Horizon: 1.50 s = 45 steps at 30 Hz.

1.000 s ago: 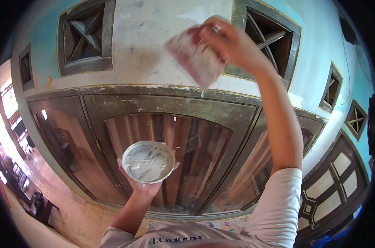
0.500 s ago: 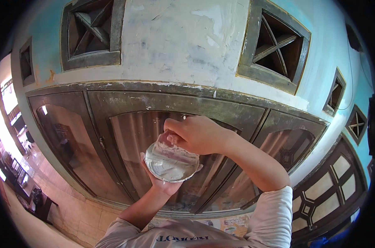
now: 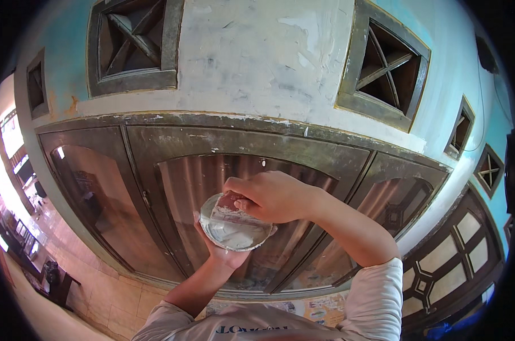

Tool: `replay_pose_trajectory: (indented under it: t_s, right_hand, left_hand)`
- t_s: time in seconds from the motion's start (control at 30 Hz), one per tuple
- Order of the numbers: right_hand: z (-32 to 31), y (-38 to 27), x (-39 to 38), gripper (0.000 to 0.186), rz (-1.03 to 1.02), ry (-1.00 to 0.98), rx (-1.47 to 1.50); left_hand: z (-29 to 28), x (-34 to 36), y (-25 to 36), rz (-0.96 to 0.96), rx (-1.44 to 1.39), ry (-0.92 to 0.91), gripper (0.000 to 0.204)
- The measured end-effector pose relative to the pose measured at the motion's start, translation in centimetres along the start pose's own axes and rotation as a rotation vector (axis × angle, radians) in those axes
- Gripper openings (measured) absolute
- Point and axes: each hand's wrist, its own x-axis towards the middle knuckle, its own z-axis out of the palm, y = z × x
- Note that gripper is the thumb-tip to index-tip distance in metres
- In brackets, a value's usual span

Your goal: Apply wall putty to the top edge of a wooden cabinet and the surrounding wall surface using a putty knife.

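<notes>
My left hand holds a round shallow container of white paste from beneath and around its side. My right hand grips a flat reddish scraper smeared with white, its lower part down in the paste and partly hidden by my fingers. Both hands are in front of dark wooden window shutters with glass panes. Above them is a wall with patchy white filler, between two square vent openings with crossed slats.
A panelled dark door stands at right, near smaller vents. At left lie a tiled floor, dark furniture and a bright opening. A loose wire hangs on the right wall.
My right hand has come down from the upper wall into the container with the scraper. My left hand has shifted to the right with the container. The wall sits slightly differently in view.
</notes>
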Motion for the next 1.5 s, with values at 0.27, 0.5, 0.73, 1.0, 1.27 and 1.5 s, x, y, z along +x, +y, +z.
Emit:
replay_pose_trajectory:
  t_s: [0.27,0.5,0.73,1.0,1.27,1.5]
  right_hand:
    - [2.0,0.0,0.8,0.025,0.004,0.050,-0.059]
    - [4.0,0.6,-0.2,0.031,-0.018,0.045,0.012]
    - [3.2,2.5,-1.4,0.032,0.057,0.063,-0.039]
    - [2.3,4.4,-2.7,0.032,-0.109,0.098,-0.063]
    - [2.5,5.9,-3.2,0.033,-0.219,0.150,0.035]
    - [-0.5,5.8,-2.6,0.022,-0.132,0.251,0.027]
  left_hand:
    - [-2.1,-0.4,1.0,0.048,-0.019,0.041,0.088]
    - [-4.0,-1.2,0.5,0.038,-0.011,0.085,0.094]
    - [-4.1,-0.3,-1.1,0.067,0.002,0.164,0.096]
    - [-4.0,1.7,-4.0,0.150,0.061,0.068,0.089]
    - [-3.4,1.8,-5.1,0.120,0.083,0.107,0.091]
    - [-2.1,2.9,-3.5,0.123,-0.019,0.080,0.097]
